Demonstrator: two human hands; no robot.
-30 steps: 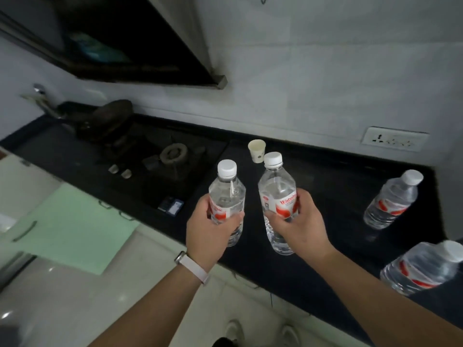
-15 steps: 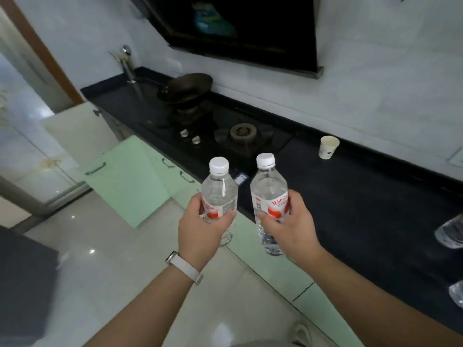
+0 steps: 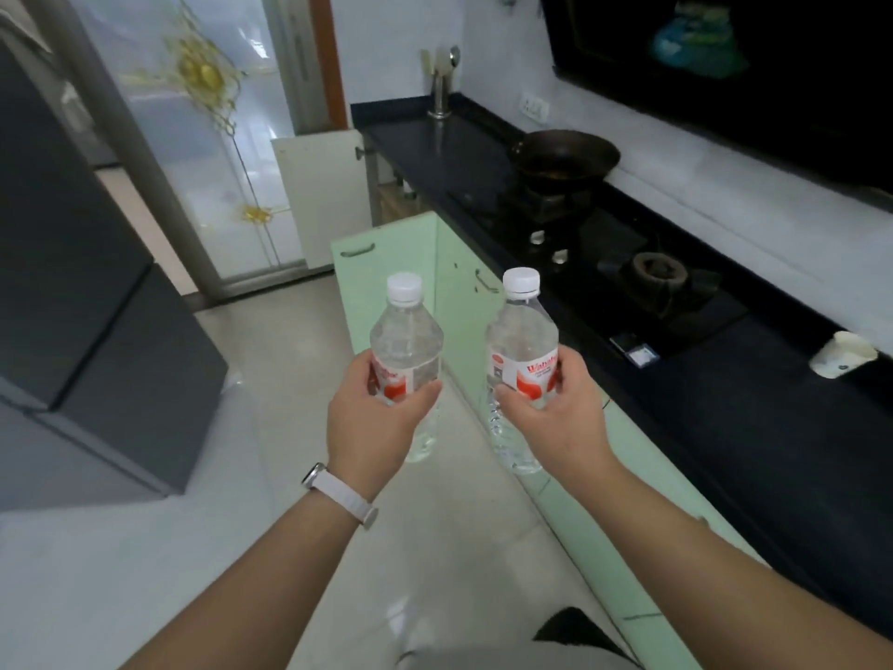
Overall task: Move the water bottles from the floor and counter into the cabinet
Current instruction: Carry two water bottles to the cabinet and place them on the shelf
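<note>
The view has swung left along the black stone table [image 3: 725,427]. The left hand [image 3: 372,418] grips one clear plastic white-capped water bottle [image 3: 406,336] and the right hand [image 3: 555,418] grips its twin bottle [image 3: 522,331]. Both bottles are upright off the table's front edge, likely bound for the open pale-green cabinet door [image 3: 381,282].

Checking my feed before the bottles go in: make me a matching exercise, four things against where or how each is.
Things: 1 dark metal wok; 2 white paper cup; 3 pale green cabinet door; 4 two clear plastic water bottles.
States: A one in the left hand, one in the right hand; B swung open; C on the stove burner; D on the black counter, far right.
Pairs: 1-C, 2-D, 3-B, 4-A.
</note>
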